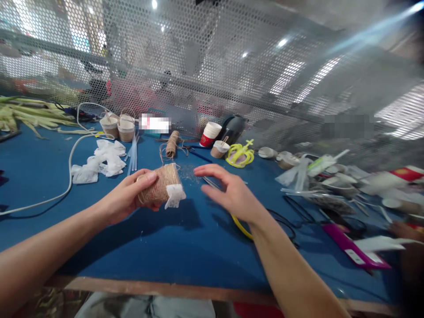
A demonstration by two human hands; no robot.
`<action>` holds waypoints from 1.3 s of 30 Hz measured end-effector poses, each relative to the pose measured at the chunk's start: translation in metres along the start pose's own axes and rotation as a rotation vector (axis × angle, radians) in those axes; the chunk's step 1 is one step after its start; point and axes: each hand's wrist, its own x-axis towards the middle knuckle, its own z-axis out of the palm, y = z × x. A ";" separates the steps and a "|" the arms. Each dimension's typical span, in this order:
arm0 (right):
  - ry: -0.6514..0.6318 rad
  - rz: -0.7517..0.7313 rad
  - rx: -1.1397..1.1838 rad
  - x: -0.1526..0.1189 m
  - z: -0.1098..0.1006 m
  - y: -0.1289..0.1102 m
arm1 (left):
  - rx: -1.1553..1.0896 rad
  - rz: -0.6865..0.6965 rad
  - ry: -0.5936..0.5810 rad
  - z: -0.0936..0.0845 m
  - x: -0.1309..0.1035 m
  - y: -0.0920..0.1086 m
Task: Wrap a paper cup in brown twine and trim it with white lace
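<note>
My left hand (145, 187) is wrapped round a twine-covered cup (163, 180), tilted on its side above the blue table. A scrap of white lace (175, 195) hangs at the cup's right end. Just to the right, my right hand (228, 190) hovers apart from the cup, its fingers stretched out and a gap between thumb and fingers. Behind the cup stands a spool of brown twine (172, 145), with loose strands round its base. White lace trim (107, 158) lies bunched on the table to the left.
Two twine-wrapped baskets (118, 127) with handles stand at the back left, near clear glue sticks (133, 154). A paper cup (210, 134), a small wrapped cup (219, 149) and a yellow crown (240, 154) sit by the mesh screen. Clutter (338, 181) and a purple packet (356, 247) lie right.
</note>
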 end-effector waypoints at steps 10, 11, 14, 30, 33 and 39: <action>-0.023 -0.215 0.184 -0.011 0.035 -0.034 | 0.065 -0.185 -0.112 -0.001 0.002 -0.006; -0.021 -0.180 0.213 -0.011 0.035 -0.034 | 0.189 -0.086 -0.042 -0.002 0.002 -0.007; -0.001 -0.088 0.276 -0.013 0.037 -0.032 | 0.703 0.488 0.193 -0.004 -0.003 -0.009; 0.008 -0.132 0.267 -0.023 0.041 -0.037 | 1.070 1.037 -0.035 0.002 -0.012 -0.009; -0.003 -0.145 0.254 -0.024 0.041 -0.036 | 0.755 0.818 0.032 0.003 -0.012 -0.007; -0.054 -0.202 0.254 -0.025 0.044 -0.036 | 0.262 0.397 0.210 0.005 -0.007 -0.007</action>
